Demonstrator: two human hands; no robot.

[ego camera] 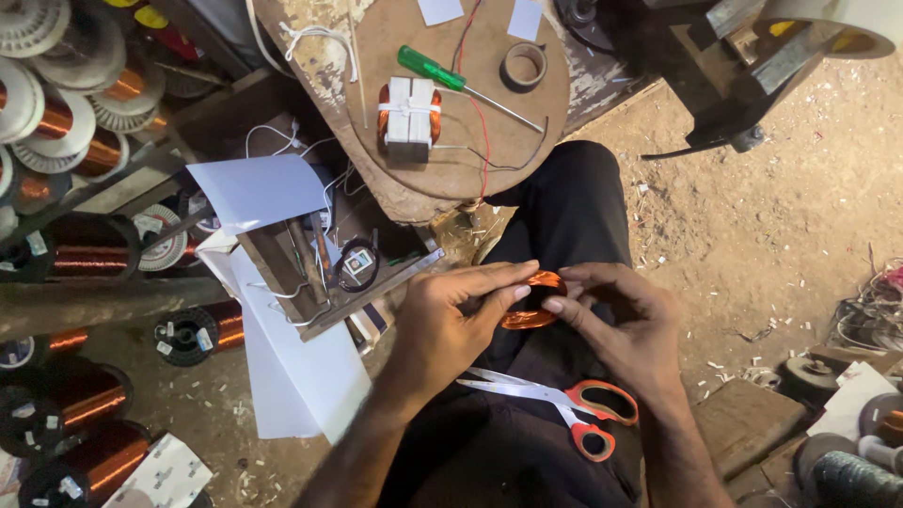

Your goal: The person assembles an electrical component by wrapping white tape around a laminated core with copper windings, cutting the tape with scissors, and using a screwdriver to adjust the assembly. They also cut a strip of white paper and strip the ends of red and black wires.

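Nearest us, red-handled scissors (555, 403) lie on the dark trousers, blades partly hidden beneath our left hand (442, 331). Our left hand and right hand (625, 325) each pinch one side of a small copper wire coil (533, 299) above the lap, fingertips covering much of its loop, so we cannot make out its full shape. Farther off, a taped wound coil (410, 115) and green screwdriver (458, 81) rest on the round wooden board (414, 165), whose top edge is cut off.
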